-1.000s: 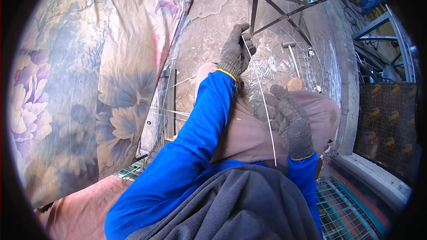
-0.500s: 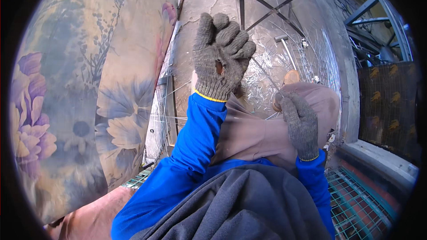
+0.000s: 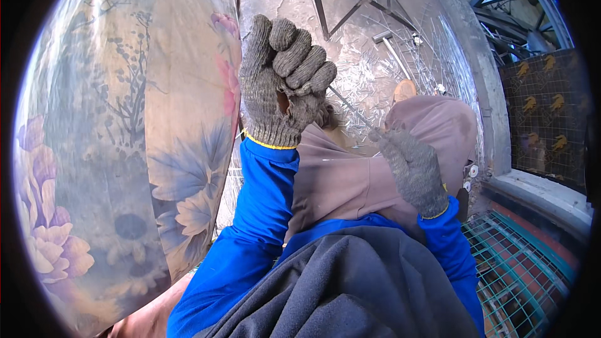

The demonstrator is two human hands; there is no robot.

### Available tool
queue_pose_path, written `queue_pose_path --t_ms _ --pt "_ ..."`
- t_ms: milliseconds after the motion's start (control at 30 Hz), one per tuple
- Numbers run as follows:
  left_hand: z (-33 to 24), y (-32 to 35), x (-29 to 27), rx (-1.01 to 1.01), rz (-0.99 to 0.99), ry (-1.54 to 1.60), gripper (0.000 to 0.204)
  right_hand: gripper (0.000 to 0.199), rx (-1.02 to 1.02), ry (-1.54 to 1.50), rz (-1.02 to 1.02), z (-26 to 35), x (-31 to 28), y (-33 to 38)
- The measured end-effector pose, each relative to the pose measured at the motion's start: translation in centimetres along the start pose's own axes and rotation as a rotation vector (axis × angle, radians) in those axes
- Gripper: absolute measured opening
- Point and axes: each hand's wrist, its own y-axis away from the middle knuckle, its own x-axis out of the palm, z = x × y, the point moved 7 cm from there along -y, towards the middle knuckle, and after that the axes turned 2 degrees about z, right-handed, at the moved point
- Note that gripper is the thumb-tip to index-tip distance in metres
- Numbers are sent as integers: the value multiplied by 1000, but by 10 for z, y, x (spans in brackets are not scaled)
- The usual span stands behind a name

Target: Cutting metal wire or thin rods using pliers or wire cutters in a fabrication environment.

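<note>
Left hand (image 3: pixel 285 80) and right hand (image 3: pixel 413 169), both gloved and closed around one thin grey rod (image 3: pixel 349 106), slanting across the gap between; probably light, springy-stiff, somewhat slippery, best gripped near both ends.

Rod (image 3: pixel 348 104) — upper end hidden by left fingers (image 3: pixel 305 66); metal stand (image 3: pixel 364 0) — cropped above.

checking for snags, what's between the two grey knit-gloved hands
In the head view, a thin, straight, dark rod runs from the left grey-gloved hand to the right hand; short silvery pieces lie scattered beyond.
</note>
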Motion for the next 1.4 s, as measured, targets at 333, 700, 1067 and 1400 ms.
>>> queue_pose_path --t_ms 333,700,1067,1400 --pt "-6 2 -46 167 -519 -207 20 21 204 -35 -173 8 -10 -4" --pt "-3 10 -66 202 -458 -287 38 17 18 140 -305 33 -11 -3" --pt "-16 14 -48 257 -528 -528 49 23 63 113 -336 22 -11 -6" --pt "-14 10 -46 176 -530 -628 50 18 165 132 -433 16 -18 3"
